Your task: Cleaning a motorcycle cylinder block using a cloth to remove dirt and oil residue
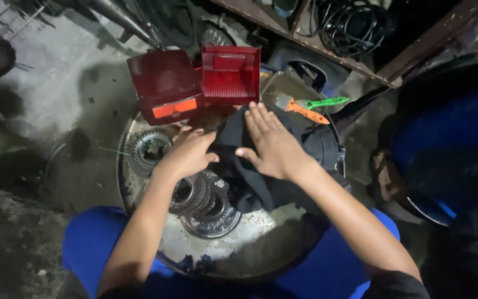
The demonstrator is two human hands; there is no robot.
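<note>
Both hands on the crumpled black cloth, which lies in the middle of the round, shallow metal pan, partly over the stacked toothed metal rings. Right hand is flat and open, palm pressing the cloth, grasping nothing. Left hand has fingers curled down onto the cloth's left edge; can't tell if it actually pinches the fabric or just rests on it.

Risks as I read them:
- Cloth overlaps the ring stack. Dragging it sideways could snag on the teeth and topple or scatter the rings.
- Second toothed steel gear sits just beside the left hand, near the pan's rim; a knuckle could catch on it.
- Two red ribbed plastic lamp housings perch at the pan's far edge, touching or nearly touching the cloth. A forward push could knock them off.
- Green-and-orange-handled brush lies close beyond the right fingertips, same exposure.
- Dim lighting; small parts under the cloth would be hidden.
</note>
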